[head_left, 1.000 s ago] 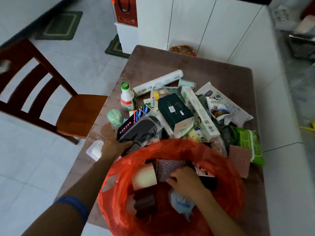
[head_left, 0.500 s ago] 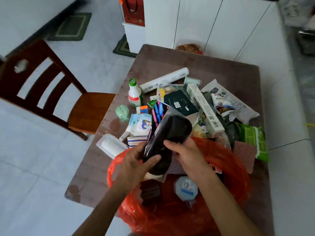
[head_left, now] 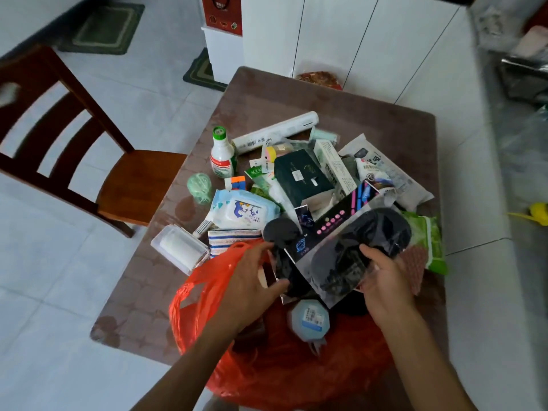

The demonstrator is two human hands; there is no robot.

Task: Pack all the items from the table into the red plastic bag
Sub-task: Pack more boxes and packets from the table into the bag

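At six o'clock, nearest the camera, the red plastic bag (head_left: 267,372) sits open at the near edge of the counter (head_left: 296,93), one handle loop (head_left: 189,295) standing up at its eight o'clock side. Inside it lies a pale blue hexagonal tub (head_left: 308,320) with a printed label. Above the bag's mouth both hands hold a clear blister pack (head_left: 347,256) containing dark, rounded objects (what they are cannot be told) on a black backing card with pink dots. The left hand (head_left: 252,280) grips the pack's nine o'clock end, fingers (head_left: 268,249) curled over the top and thumb underneath. The right hand (head_left: 385,280) clamps the three o'clock side, thumb (head_left: 367,253) pressed on the plastic face.

Just beyond, at ten o'clock from the hands, a clear box (head_left: 181,250) holding a white roll lies beside a blue-striped cloth (head_left: 229,238) and a pack of wet wipes (head_left: 243,210). A green packet (head_left: 427,232) sits at two o'clock, touching a pinkish textured pad (head_left: 415,262). Farther on, a dark green box (head_left: 301,176) rests mid-heap, with a white bottle (head_left: 221,155) with a green cap upright at eleven o'clock, a long white roll box (head_left: 275,132) behind it, and a white printed pouch (head_left: 382,170) at one o'clock. A wooden chair (head_left: 74,149) stands at nine o'clock.
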